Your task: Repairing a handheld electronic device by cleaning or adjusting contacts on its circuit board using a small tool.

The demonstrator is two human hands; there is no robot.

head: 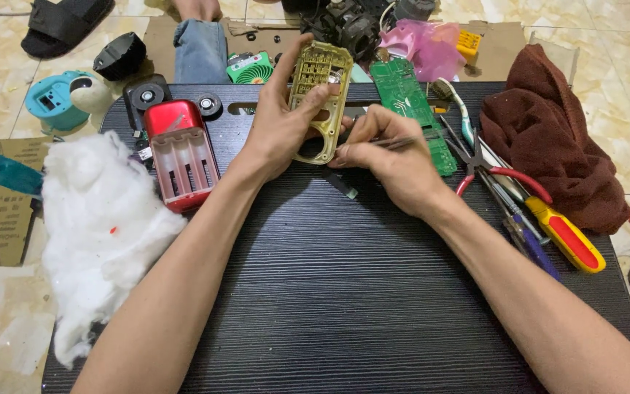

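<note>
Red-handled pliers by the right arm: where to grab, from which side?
Take the pliers by the two red handles, coming from above on the side towards the brown cloth. They lie flat, handles splayed, with their tip towards the circuit board, screwdrivers alongside.

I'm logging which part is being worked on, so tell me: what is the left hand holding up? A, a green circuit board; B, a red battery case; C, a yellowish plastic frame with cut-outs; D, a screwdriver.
C: the left hand grips the yellowish plastic frame, while the green circuit board lies on the black table.
</note>
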